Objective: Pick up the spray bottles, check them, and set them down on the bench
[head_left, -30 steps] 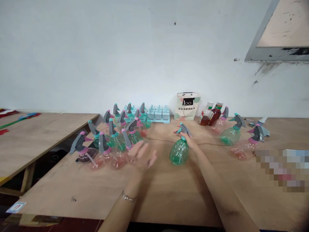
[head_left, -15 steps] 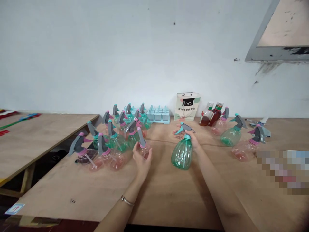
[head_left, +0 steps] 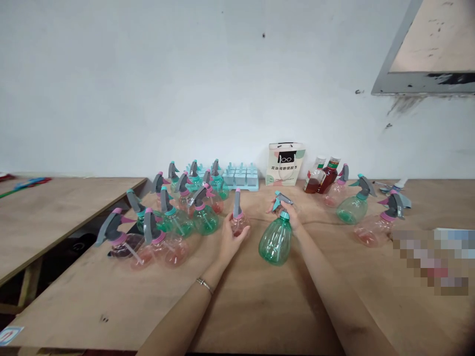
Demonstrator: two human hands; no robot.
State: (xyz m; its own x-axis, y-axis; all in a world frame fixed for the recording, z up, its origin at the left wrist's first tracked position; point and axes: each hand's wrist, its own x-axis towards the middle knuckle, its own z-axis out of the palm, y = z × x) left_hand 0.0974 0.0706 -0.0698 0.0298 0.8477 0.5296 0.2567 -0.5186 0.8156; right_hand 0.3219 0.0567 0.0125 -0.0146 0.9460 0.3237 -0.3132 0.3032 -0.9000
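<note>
My left hand (head_left: 234,238) is wrapped round the body of a pink spray bottle (head_left: 240,221) with a grey and pink trigger head, upright near the middle of the table. My right hand (head_left: 289,213) grips a green spray bottle (head_left: 274,241) at its neck and grey-and-teal trigger head; the bottle tilts a little. Left of my left hand stands a group of several pink and green spray bottles, the nearest a green spray bottle (head_left: 205,220). To the right of my right arm are a green spray bottle (head_left: 352,209) and two pink ones.
Along the wall stand light blue ice-pop moulds (head_left: 241,179), a paper bag (head_left: 285,165) and two glass bottles of dark liquid (head_left: 328,177). A dustpan-like tool (head_left: 399,190) lies at the back right. A gap separates the wooden table (head_left: 237,296) from another table (head_left: 74,207) at left.
My left hand has carried the pink spray bottle right, away from the group and closer to the green one. My right hand has lowered slightly with its bottle. The view has shifted a little.
</note>
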